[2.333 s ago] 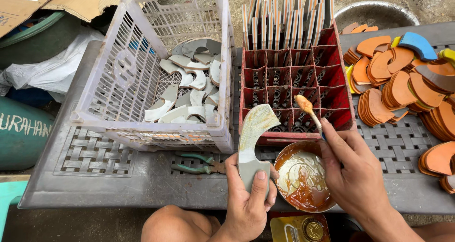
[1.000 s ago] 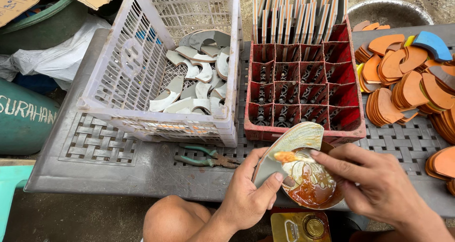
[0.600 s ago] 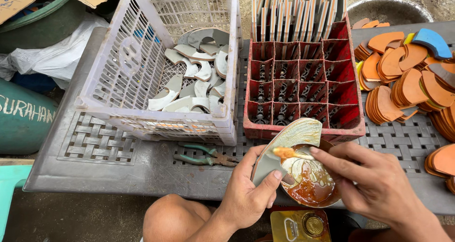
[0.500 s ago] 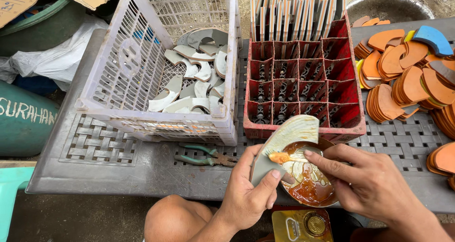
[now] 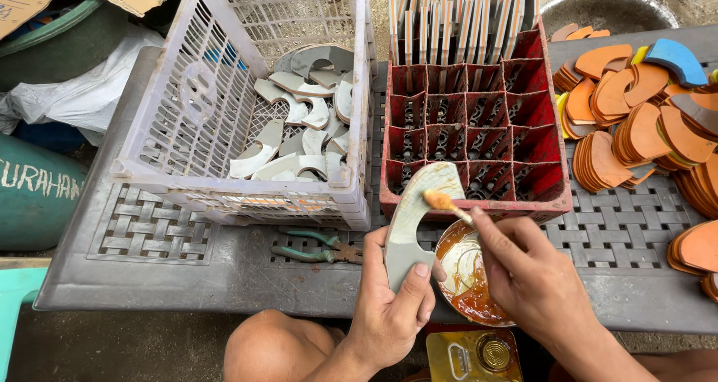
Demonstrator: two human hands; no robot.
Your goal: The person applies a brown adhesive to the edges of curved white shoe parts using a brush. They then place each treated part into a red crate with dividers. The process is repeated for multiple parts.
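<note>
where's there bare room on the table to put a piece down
Bare grey table shows in front of the white basket, left of the pliers. A second patch lies right of the right hand, below the red crate. The orange pieces crowd the right end.
</note>
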